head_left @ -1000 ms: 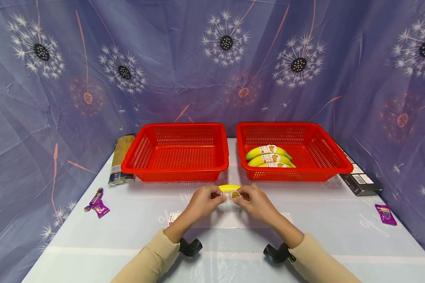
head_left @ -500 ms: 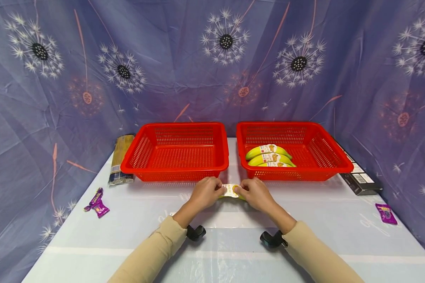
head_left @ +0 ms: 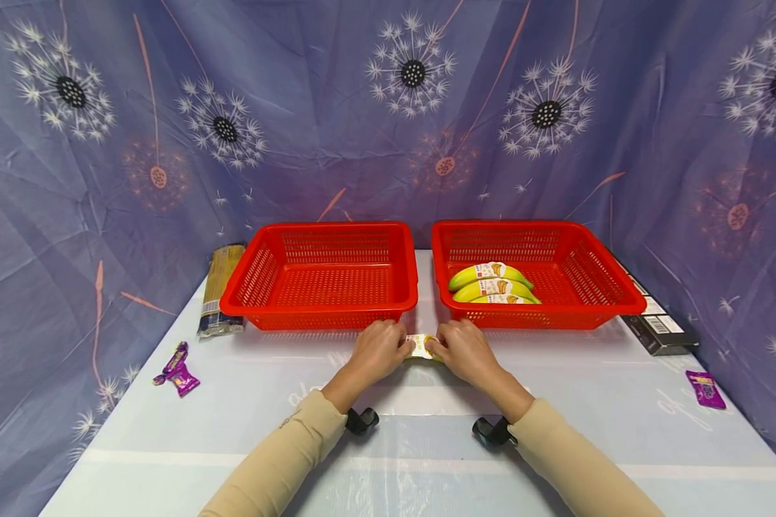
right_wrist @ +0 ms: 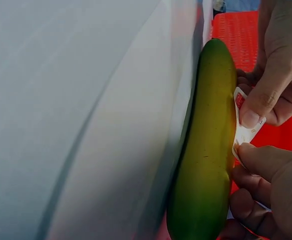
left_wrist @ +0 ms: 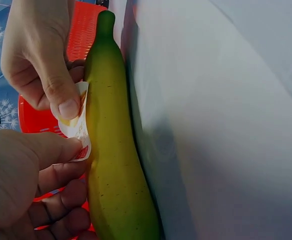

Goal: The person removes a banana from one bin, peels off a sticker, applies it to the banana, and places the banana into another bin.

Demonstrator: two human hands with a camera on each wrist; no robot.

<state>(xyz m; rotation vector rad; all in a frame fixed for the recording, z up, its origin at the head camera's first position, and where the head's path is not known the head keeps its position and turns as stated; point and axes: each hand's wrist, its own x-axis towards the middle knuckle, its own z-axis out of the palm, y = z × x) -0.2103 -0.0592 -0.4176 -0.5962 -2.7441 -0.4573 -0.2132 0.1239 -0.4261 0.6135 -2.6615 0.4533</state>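
A green-yellow banana (left_wrist: 110, 150) lies on the white table before the baskets, both hands at it. A white printed label (head_left: 420, 346) sits along its side, and both thumbs press on this label. My left hand (head_left: 378, 352) holds the banana toward one end, thumb on the label's edge with its red mark and fingers bent against the fruit. My right hand (head_left: 468, 348) does likewise from the other side. In the right wrist view, the label (right_wrist: 246, 131) stands partly off the banana's skin (right_wrist: 208, 130) between the two thumbs.
Two red baskets (head_left: 317, 312) (head_left: 543, 316) stand at the back; the right one holds several labelled bananas (head_left: 491, 287). At left are a noodle packet (head_left: 220, 287) and purple candies (head_left: 178, 372). A dark box (head_left: 659, 330) and purple packet (head_left: 705, 390) lie at right.
Both hands have moved slightly forward, toward the baskets. The label, earlier held in front of the banana, now lies over it under the thumbs.
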